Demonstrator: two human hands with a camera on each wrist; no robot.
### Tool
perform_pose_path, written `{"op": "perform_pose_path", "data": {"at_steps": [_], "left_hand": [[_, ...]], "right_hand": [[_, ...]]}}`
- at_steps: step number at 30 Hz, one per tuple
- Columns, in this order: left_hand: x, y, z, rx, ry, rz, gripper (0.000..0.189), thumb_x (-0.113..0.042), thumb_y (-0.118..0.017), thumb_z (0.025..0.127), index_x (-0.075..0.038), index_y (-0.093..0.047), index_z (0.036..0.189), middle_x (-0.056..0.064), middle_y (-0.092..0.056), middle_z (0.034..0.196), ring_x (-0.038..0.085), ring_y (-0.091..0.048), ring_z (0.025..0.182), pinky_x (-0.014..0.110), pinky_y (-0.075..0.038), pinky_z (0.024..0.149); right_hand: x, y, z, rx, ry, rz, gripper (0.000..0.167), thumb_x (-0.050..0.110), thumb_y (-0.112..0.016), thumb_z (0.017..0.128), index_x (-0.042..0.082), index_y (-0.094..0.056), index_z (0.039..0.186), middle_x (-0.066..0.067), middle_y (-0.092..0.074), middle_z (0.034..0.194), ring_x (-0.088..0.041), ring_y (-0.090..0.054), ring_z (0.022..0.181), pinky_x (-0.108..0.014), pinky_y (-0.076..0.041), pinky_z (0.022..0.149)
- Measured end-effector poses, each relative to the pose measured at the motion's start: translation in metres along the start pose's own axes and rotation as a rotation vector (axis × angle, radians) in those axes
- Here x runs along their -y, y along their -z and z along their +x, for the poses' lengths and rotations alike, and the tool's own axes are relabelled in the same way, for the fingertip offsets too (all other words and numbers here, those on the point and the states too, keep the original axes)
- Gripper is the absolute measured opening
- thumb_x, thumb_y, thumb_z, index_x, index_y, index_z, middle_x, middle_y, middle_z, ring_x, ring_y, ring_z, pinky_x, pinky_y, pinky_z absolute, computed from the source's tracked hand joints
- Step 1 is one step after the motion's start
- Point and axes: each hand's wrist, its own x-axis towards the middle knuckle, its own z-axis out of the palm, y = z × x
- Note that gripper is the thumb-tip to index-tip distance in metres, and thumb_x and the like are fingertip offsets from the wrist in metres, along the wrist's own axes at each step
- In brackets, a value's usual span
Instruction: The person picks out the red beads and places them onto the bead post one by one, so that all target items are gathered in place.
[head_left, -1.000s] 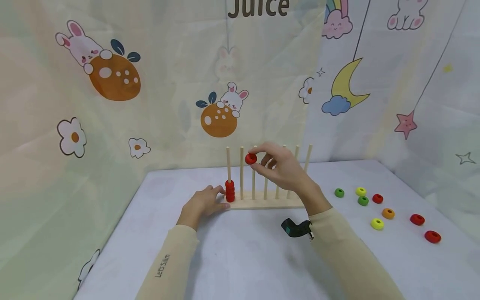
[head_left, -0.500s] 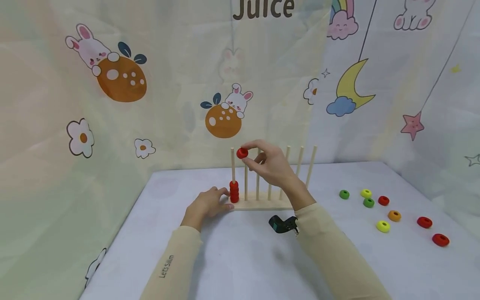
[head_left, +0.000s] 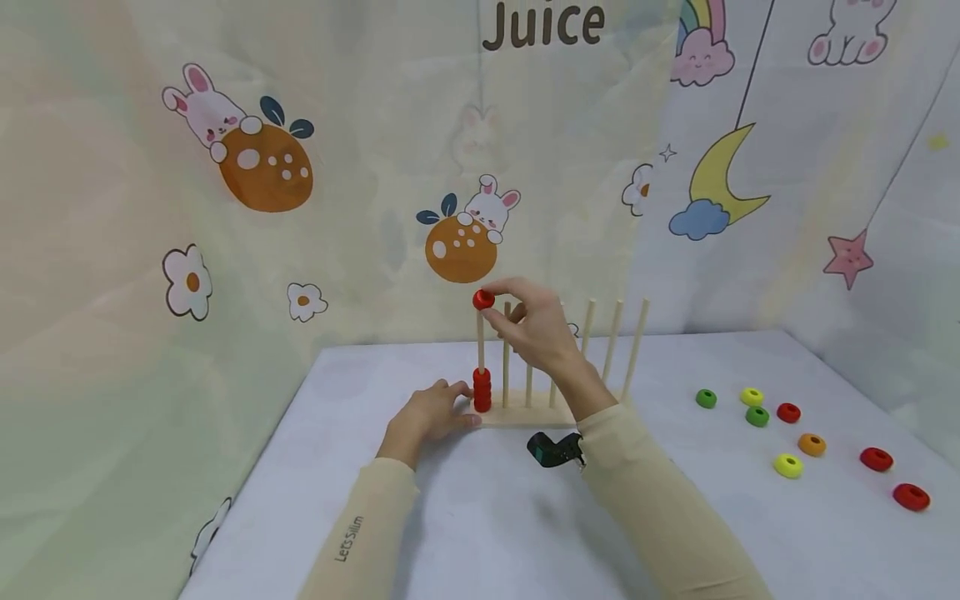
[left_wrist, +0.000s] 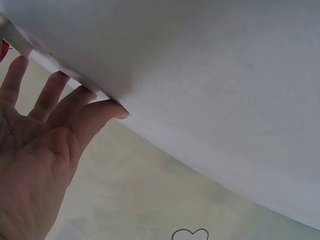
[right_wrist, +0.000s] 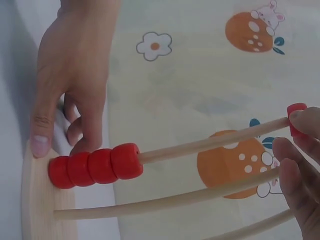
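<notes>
Bead point(head_left: 482, 300) pinched, right hand point(head_left: 538, 329); base point(head_left: 517, 416) gripped, left hand point(head_left: 427, 414); loose beads point(head_left: 810, 448): head view only.

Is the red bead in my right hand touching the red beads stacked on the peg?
Apart. The right wrist view shows a bare stretch of wooden peg between the held red bead and the stacked red beads.

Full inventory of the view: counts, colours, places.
Rack: 1, pale wood, on table
Pegs: several, pale wood, on rack, some hidden
Stacked beads: 4, red, low on leftmost peg
Held bead: 1, red, at that peg's top
Loose beads: 3 red, 2 green, 2 yellow, 1 orange, table's right
Table: 1, whitish, beneath
Backdrop: count unclear, pale, cartoon-printed, behind
Device: 1, black, near right sleeve
Sleeves: 2, beige, forearms
Left hand: 1, holding rack's left end
Right hand: 1, pinching held bead
</notes>
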Motion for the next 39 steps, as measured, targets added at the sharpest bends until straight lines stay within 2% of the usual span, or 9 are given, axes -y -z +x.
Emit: {"op": "perform_pose_path", "data": {"at_steps": [4, 9, 16, 19, 23, 28, 33, 36, 39], "left_hand": [[-0.002, -0.002, -0.001, -0.005, -0.010, 0.004, 0.054, -0.051, -0.074, 0.091, -0.031, -0.059, 0.139, 0.007, -0.059, 0.128, 0.040, -0.062, 0.112, 0.063, -0.053, 0.092], [-0.002, -0.001, -0.002, 0.000, 0.013, -0.006, 0.054, -0.050, -0.075, 0.090, -0.031, -0.059, 0.139, 0.008, -0.059, 0.128, 0.040, -0.062, 0.113, 0.065, -0.053, 0.091], [-0.002, 0.001, -0.002, 0.010, 0.004, 0.031, 0.055, -0.050, -0.076, 0.089, -0.033, -0.059, 0.138, 0.008, -0.059, 0.128, 0.039, -0.063, 0.110, 0.063, -0.054, 0.092], [-0.002, 0.002, 0.000, 0.004, -0.008, 0.039, 0.054, -0.051, -0.076, 0.089, -0.033, -0.060, 0.137, 0.008, -0.059, 0.127, 0.040, -0.063, 0.109, 0.063, -0.053, 0.092], [-0.002, 0.004, 0.000, 0.010, 0.012, 0.030, 0.056, -0.053, -0.077, 0.087, -0.034, -0.060, 0.138, 0.007, -0.059, 0.128, 0.040, -0.063, 0.107, 0.067, -0.051, 0.093], [-0.003, 0.007, 0.001, 0.006, 0.049, 0.012, 0.056, -0.050, -0.080, 0.085, -0.035, -0.062, 0.136, 0.006, -0.058, 0.125, 0.037, -0.064, 0.107, 0.068, -0.047, 0.095], [0.007, 0.005, 0.006, 0.034, -0.033, -0.039, 0.050, -0.045, -0.081, 0.086, -0.031, -0.063, 0.131, 0.007, -0.053, 0.128, 0.032, -0.062, 0.111, 0.063, -0.049, 0.098], [0.012, 0.003, 0.008, 0.033, -0.079, -0.061, 0.050, -0.043, -0.081, 0.087, -0.031, -0.062, 0.132, 0.006, -0.050, 0.137, 0.033, -0.062, 0.114, 0.059, -0.050, 0.098], [0.010, 0.004, 0.011, 0.034, -0.098, -0.046, 0.056, -0.044, -0.080, 0.088, -0.033, -0.059, 0.138, 0.006, -0.049, 0.144, 0.038, -0.061, 0.119, 0.062, -0.049, 0.099]], "right_hand": [[-0.001, -0.005, -0.001, 0.012, -0.026, -0.035, 0.031, 0.008, -0.073, 0.095, 0.010, -0.071, 0.126, -0.006, -0.068, 0.121, -0.015, -0.066, 0.057, -0.026, -0.056, 0.055], [0.004, -0.008, -0.001, 0.032, -0.062, -0.064, 0.031, 0.011, -0.071, 0.097, 0.012, -0.069, 0.128, -0.004, -0.066, 0.124, -0.013, -0.064, 0.054, -0.028, -0.053, 0.052], [0.004, -0.004, -0.011, 0.036, -0.060, -0.054, 0.037, 0.009, -0.073, 0.095, 0.010, -0.065, 0.131, -0.007, -0.064, 0.134, -0.011, -0.066, 0.052, -0.026, -0.057, 0.054], [0.006, 0.000, -0.015, 0.033, -0.041, -0.060, 0.038, 0.008, -0.073, 0.095, 0.011, -0.064, 0.132, -0.006, -0.062, 0.137, -0.011, -0.064, 0.055, -0.025, -0.057, 0.056], [0.013, 0.004, -0.021, 0.024, 0.033, -0.068, 0.037, 0.006, -0.074, 0.093, 0.009, -0.066, 0.129, -0.005, -0.065, 0.130, -0.012, -0.062, 0.062, -0.024, -0.057, 0.058], [0.017, 0.006, -0.037, 0.063, 0.089, -0.059, 0.035, 0.005, -0.075, 0.092, 0.006, -0.068, 0.126, -0.006, -0.069, 0.124, -0.005, -0.059, 0.055, -0.023, -0.054, 0.054], [0.012, 0.013, -0.057, 0.161, 0.029, -0.084, 0.036, 0.007, -0.075, 0.092, 0.013, -0.068, 0.127, -0.001, -0.070, 0.124, -0.001, -0.056, 0.052, -0.022, -0.051, 0.052], [0.008, 0.023, -0.067, 0.226, 0.013, -0.077, 0.038, 0.007, -0.075, 0.092, 0.014, -0.067, 0.129, -0.003, -0.069, 0.132, -0.001, -0.057, 0.055, -0.023, -0.052, 0.053], [-0.001, 0.032, -0.076, 0.282, -0.012, -0.064, 0.040, 0.008, -0.075, 0.093, 0.015, -0.066, 0.131, -0.005, -0.064, 0.141, -0.002, -0.059, 0.058, -0.024, -0.055, 0.057]]}}
